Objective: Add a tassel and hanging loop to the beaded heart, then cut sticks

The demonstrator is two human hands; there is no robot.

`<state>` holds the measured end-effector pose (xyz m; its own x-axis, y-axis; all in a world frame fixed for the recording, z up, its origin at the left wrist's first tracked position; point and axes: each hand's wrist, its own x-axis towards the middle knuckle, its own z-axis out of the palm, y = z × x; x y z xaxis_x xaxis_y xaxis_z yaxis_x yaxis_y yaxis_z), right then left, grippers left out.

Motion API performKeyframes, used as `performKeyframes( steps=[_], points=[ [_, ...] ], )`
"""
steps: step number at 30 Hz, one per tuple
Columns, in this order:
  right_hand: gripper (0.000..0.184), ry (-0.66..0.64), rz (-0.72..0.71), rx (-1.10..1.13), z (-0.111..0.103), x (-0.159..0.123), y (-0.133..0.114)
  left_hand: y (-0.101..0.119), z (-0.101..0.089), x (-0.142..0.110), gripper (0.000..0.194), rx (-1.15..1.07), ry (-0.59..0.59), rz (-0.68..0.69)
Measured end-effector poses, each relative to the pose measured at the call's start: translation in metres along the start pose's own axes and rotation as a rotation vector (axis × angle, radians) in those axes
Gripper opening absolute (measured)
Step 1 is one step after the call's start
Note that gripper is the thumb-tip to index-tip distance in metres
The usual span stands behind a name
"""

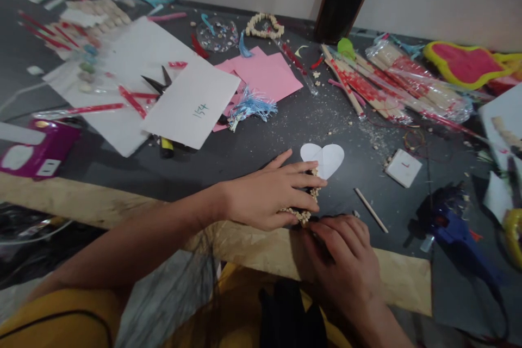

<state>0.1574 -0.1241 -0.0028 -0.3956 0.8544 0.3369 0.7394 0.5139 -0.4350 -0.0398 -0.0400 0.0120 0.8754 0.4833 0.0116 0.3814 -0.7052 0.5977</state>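
My left hand (269,193) lies flat with fingers stretched out over a small shape edged with cream wooden beads (304,216) on the dark table. My right hand (340,253) is at the near edge, fingers pinched together against the beaded piece's lower side. Just beyond my left fingertips lies a white paper heart (326,157). A thin wooden stick (371,209) rests to the right of both hands.
A blue glue gun (448,223) sits at the right. White sheets (191,103), black scissors (157,84), pink paper (267,73), a blue tassel (248,106), a bead heart (265,26) and bagged sticks (408,87) fill the back. A purple box (41,149) is at left.
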Motion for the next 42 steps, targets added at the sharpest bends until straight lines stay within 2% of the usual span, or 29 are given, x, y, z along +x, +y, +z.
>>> performKeyframes(
  steps=[8,12,15,26,28,31,33,35,39,42],
  points=[
    [0.007,0.005,0.022,0.007,0.004,0.002,-0.002,0.001,-0.001,0.001,0.029,0.021,-0.031,-0.011],
    [0.007,-0.023,0.014,-0.009,-0.001,0.001,-0.002,0.002,-0.002,0.001,0.031,0.038,-0.042,-0.010],
    [0.021,-0.050,0.015,-0.047,-0.013,-0.004,0.002,0.003,-0.005,0.000,0.032,0.071,-0.041,0.001],
    [0.025,-0.009,0.096,-0.400,-0.076,-0.033,0.048,0.010,-0.020,0.002,0.047,0.127,-0.111,0.057],
    [0.021,0.076,0.146,-0.487,-0.087,-0.033,0.051,0.011,-0.026,-0.006,0.053,0.132,-0.093,0.011],
    [0.022,0.178,0.167,-0.569,-0.096,-0.025,0.051,0.015,-0.028,-0.025,0.064,0.140,0.002,-0.156],
    [0.026,0.207,0.109,-0.524,-0.092,-0.015,0.050,0.018,-0.021,-0.038,0.072,0.140,0.080,-0.286],
    [0.028,0.164,0.042,-0.372,-0.080,-0.002,0.049,0.021,-0.009,-0.047,0.077,0.144,0.147,-0.406],
    [0.032,-0.143,-0.035,-0.086,-0.048,0.027,0.049,0.029,0.019,-0.049,0.076,0.171,0.247,-0.580],
    [0.034,-0.238,-0.079,-0.116,-0.031,0.047,0.053,0.031,0.030,-0.045,0.075,0.194,0.293,-0.612]
  ],
)
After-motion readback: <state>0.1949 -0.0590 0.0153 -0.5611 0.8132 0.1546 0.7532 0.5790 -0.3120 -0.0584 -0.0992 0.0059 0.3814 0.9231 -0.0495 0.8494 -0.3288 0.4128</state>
